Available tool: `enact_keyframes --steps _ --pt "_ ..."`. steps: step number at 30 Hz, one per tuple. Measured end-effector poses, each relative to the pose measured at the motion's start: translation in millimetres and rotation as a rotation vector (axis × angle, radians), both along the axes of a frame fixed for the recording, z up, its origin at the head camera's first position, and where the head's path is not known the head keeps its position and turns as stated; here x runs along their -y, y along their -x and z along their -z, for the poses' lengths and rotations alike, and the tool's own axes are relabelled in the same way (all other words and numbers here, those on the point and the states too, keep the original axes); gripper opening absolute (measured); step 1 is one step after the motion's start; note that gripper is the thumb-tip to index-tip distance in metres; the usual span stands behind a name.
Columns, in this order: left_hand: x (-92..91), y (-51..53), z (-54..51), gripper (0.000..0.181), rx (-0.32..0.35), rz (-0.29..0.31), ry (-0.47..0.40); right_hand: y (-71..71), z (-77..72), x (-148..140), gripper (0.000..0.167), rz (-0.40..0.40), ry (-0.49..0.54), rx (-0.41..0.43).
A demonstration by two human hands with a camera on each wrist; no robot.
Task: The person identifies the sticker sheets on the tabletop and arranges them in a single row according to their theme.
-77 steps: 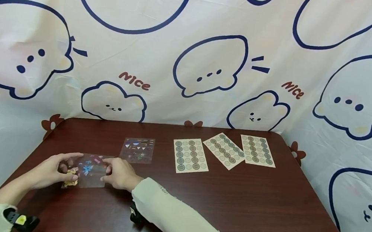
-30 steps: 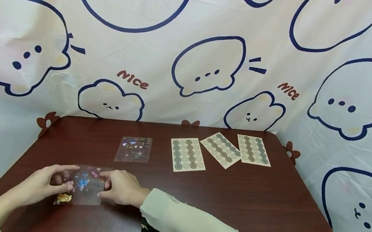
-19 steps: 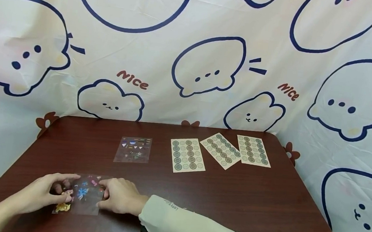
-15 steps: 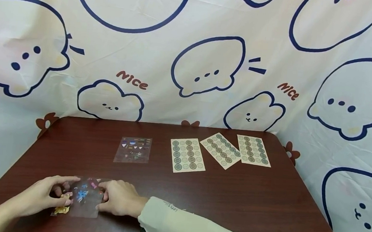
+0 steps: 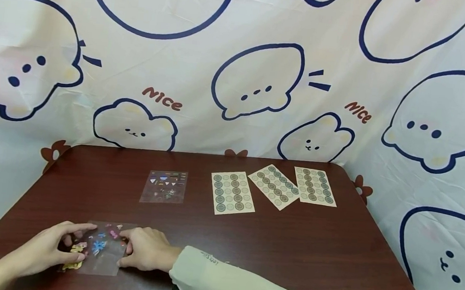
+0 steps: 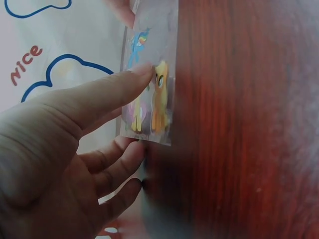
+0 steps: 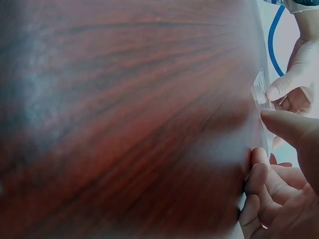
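1. backdrop (image 5: 198, 67), white with blue cartoon outlines, hangs well behind the figure sheet (image 5: 105, 261).
2. brown table (image 5: 272, 251) lies beneath the figure sheet, with a lot more wood showing off to its right.
3. figure sheet itself is see-through and sits between the two hands; can't tell if its underside touches the wood. imo the step here is handling it by both ends, so i'd use a light, even pull, grip only the margins and keep thumbs off the pictures so nothing creases.
4. left hand (image 5: 47, 247) pinches the left end of the figure sheet, thumb over the face, index stretched toward the far edge. right hand (image 5: 148, 249) looks to be pinching the right edge, thumb and index spread along it, forearm coming in from the right.
5. three coin-print sheets ( (image 5: 233, 193), (image 5: 274, 186), (image 5: 315, 186)) lie behind and right of the figure sheet.
6. second clear sheet (image 5: 164, 186) with tiny shapes is behind it too, but nearer.
7. blue figure (image 5: 98, 247) is mid figure sheet, yellow figure (image 5: 73, 264) at its near left corner, by the left thumb.
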State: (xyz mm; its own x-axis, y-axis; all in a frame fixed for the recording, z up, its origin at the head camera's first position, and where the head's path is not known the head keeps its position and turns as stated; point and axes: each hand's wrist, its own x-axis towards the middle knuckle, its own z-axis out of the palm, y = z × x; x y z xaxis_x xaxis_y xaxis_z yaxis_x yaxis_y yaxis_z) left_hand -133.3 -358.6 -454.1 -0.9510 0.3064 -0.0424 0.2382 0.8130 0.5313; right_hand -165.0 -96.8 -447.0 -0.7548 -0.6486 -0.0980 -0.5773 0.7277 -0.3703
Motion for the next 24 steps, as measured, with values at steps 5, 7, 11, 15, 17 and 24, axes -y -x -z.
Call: enact_keyframes --steps 5,7,11,15,17,24 --pt "-3.3 -1.5 -1.7 0.064 0.008 -0.032 0.025 1.3 2.1 2.3 0.062 0.007 -0.009 -0.017" --pt "-4.1 -1.7 -1.8 0.065 0.011 -0.036 0.029 1.4 2.9 3.5 0.061 0.015 -0.012 -0.027" --pt "-4.1 -1.7 -1.0 0.066 0.012 -0.04 0.035 1.4 3.8 5.8 0.06 0.029 -0.026 -0.049" --pt "-2.9 -1.9 -0.6 0.067 0.024 -0.043 0.038 2.4 3.5 6.9 0.062 0.028 -0.028 -0.039" --pt "-2.1 -2.0 -0.4 0.068 0.027 -0.041 0.038 3.5 3.3 6.7 0.063 0.025 -0.022 -0.022" --pt "1.0 -3.5 1.9 0.069 0.026 -0.052 0.025 6.6 3.5 6.3 0.065 0.02 0.003 0.025"
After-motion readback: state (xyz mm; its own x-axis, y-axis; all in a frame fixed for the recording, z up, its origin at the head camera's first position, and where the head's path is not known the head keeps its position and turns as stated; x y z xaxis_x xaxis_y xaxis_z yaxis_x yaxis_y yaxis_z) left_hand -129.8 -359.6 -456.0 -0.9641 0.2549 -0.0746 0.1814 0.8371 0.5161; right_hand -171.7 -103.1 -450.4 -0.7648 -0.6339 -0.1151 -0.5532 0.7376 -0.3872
